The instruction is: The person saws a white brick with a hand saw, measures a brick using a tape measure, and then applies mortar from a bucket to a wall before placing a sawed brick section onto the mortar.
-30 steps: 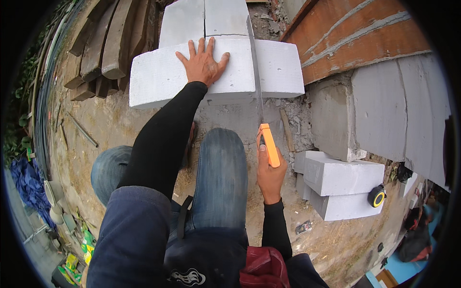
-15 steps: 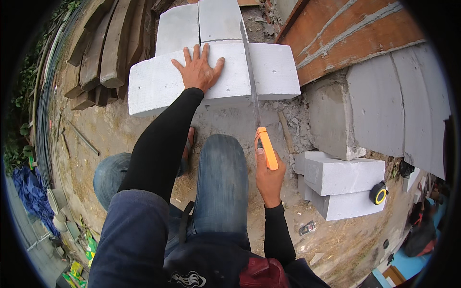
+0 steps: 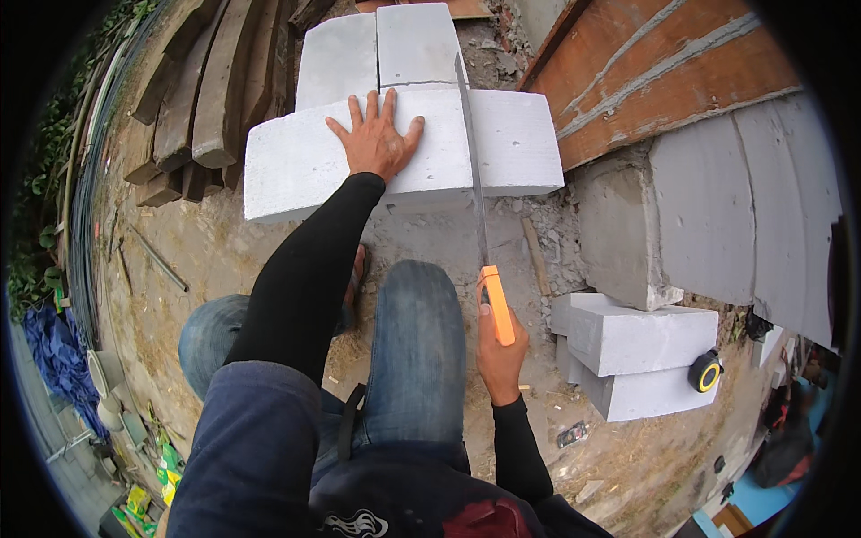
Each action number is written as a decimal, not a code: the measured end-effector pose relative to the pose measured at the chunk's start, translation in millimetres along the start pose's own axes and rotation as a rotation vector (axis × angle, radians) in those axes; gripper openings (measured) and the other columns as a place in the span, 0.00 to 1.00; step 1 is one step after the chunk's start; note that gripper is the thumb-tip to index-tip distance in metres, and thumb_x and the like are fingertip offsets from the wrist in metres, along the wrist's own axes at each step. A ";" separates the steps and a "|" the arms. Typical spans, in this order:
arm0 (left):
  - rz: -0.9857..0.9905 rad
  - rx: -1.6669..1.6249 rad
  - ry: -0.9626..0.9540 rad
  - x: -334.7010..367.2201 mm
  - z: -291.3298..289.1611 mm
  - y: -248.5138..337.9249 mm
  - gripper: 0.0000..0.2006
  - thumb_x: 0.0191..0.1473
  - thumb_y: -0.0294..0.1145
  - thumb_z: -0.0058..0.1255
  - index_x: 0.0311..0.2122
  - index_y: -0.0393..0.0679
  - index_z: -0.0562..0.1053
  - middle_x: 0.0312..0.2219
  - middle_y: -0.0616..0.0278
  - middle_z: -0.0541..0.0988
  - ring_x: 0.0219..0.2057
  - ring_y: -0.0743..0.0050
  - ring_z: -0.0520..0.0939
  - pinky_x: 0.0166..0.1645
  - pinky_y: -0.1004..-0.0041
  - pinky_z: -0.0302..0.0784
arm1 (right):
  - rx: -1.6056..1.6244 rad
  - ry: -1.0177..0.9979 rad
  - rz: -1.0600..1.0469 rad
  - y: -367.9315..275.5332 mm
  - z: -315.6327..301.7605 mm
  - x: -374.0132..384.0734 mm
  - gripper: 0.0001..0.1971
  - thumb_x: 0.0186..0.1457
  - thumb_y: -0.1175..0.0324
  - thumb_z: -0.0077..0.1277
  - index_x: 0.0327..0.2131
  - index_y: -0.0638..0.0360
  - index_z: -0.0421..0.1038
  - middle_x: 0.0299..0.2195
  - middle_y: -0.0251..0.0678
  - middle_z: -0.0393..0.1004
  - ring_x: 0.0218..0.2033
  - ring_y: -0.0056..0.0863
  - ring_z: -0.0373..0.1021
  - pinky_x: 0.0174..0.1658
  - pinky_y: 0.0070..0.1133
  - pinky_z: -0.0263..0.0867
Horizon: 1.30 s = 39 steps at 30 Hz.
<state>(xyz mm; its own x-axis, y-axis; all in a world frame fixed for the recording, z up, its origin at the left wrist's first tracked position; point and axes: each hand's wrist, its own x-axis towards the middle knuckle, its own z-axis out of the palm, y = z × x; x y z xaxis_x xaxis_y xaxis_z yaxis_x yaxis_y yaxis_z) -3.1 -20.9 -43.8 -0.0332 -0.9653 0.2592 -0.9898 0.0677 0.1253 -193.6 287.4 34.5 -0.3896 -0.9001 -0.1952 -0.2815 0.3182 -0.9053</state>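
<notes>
A long white lightweight concrete block (image 3: 296, 161) lies crosswise in front of me. My left hand (image 3: 377, 143) rests flat on its top, fingers spread. My right hand (image 3: 501, 354) is wrapped round the orange handle of a hand saw (image 3: 475, 170). The saw's blade crosses the block toward its right part, with a shorter section of block on the right side of the blade. Whether the blade has cut right through cannot be seen. Two more white blocks (image 3: 419, 45) lie side by side behind the long one.
Weathered timber beams (image 3: 220, 117) are stacked at the far left. To the right stand a grey block wall (image 3: 700, 197) and a brown wooden panel (image 3: 646, 81). Below it, a black-and-yellow tape measure (image 3: 706, 371) sits against stacked white blocks (image 3: 641, 336). A wood strip (image 3: 535, 255) lies on the ground.
My right hand has drawn the saw back toward me, so its handle sits nearer my body. The left hand keeps its place on the block. The whole view has shifted slightly.
</notes>
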 end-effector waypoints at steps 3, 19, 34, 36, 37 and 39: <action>-0.002 0.037 -0.006 0.9 -1.5 -2.1 0.41 0.58 0.68 0.36 0.68 0.51 0.60 0.66 0.51 0.61 0.69 0.37 0.52 0.62 0.19 0.34 | -0.169 -0.039 -0.075 52.9 -44.5 -106.6 0.12 0.59 0.67 0.56 0.26 0.62 0.68 0.15 0.35 0.63 0.17 0.24 0.66 0.23 0.24 0.61; 0.013 0.055 0.038 3.4 1.8 -2.1 0.41 0.56 0.71 0.36 0.67 0.53 0.62 0.66 0.52 0.63 0.69 0.37 0.53 0.61 0.18 0.35 | -0.175 -0.038 -0.095 91.9 -58.3 -142.8 0.09 0.58 0.68 0.55 0.29 0.64 0.72 0.16 0.37 0.66 0.17 0.30 0.69 0.23 0.26 0.63; -0.001 0.053 -0.009 7.0 2.4 -3.6 0.42 0.55 0.70 0.37 0.68 0.51 0.61 0.66 0.50 0.62 0.69 0.33 0.52 0.61 0.18 0.34 | -0.126 -0.052 -0.068 93.3 -54.0 -126.7 0.08 0.58 0.69 0.55 0.30 0.65 0.73 0.17 0.37 0.66 0.18 0.27 0.69 0.25 0.25 0.64; -0.001 0.037 -0.019 7.0 0.0 -1.7 0.42 0.55 0.70 0.37 0.68 0.51 0.61 0.66 0.50 0.62 0.69 0.33 0.52 0.61 0.18 0.34 | -0.012 -0.012 -0.054 47.4 -20.2 -49.6 0.11 0.61 0.69 0.54 0.27 0.65 0.69 0.16 0.34 0.61 0.17 0.18 0.59 0.22 0.23 0.57; 0.009 0.030 -0.001 11.3 -1.0 -0.1 0.42 0.55 0.70 0.37 0.68 0.51 0.61 0.66 0.50 0.62 0.69 0.34 0.52 0.61 0.18 0.34 | 0.003 -0.026 -0.038 19.6 -4.2 -0.3 0.13 0.62 0.68 0.54 0.26 0.65 0.67 0.16 0.33 0.60 0.18 0.18 0.55 0.22 0.23 0.55; 0.021 0.028 0.015 10.5 2.4 -4.5 0.42 0.55 0.70 0.38 0.68 0.51 0.61 0.66 0.50 0.62 0.69 0.34 0.52 0.61 0.18 0.33 | 0.020 -0.059 -0.011 -13.5 5.8 32.2 0.15 0.63 0.68 0.53 0.25 0.65 0.65 0.15 0.32 0.58 0.19 0.18 0.51 0.22 0.24 0.53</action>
<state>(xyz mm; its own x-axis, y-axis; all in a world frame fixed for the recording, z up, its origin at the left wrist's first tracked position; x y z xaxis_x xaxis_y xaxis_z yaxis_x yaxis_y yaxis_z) 0.7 -32.0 -43.9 -0.0524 -0.9597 0.2761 -0.9924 0.0809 0.0930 -197.3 252.4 38.3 -0.3337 -0.9198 -0.2065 -0.2676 0.3025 -0.9148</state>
